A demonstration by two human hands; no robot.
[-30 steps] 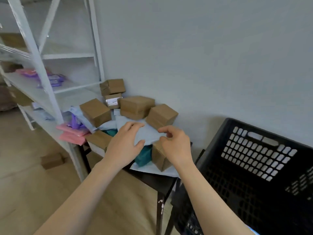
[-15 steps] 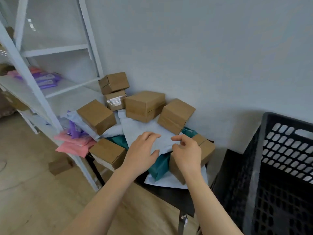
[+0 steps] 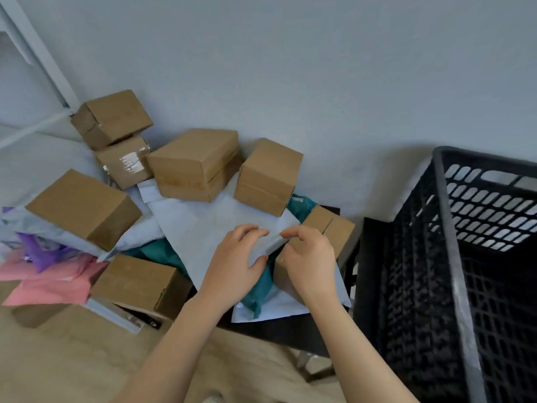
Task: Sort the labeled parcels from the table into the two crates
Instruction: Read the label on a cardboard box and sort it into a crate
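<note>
Fingers of our left hand point(image 3: 235, 257) curl on top of the pale blue mailer point(image 3: 200, 225), and the thumb hooks its near edge, so this hand grips it. Our right hand point(image 3: 308, 257) pinches the same mailer at its near right corner, and that corner is bent up a little. The two hands are close together, with their fingertips almost touching.

The mailer lies in the middle of the pile on the dark table point(image 3: 279, 334). It rests over a teal bag point(image 3: 261, 289) and partly over a small brown box point(image 3: 338, 228) under our right hand. A wide box point(image 3: 194, 164) and a taller box point(image 3: 267, 175) sit at its far end, touching it. Pink bags point(image 3: 49, 283) lie at the left.

Half a second ago our hands were on this same mailer, and they stay there now. Our head has turned since then. The white shelf point(image 3: 37, 50) filled the left side before, and now we see only one post of it. The black crate point(image 3: 453, 257) beside the table shows more of its wall and rim than it did.
</note>
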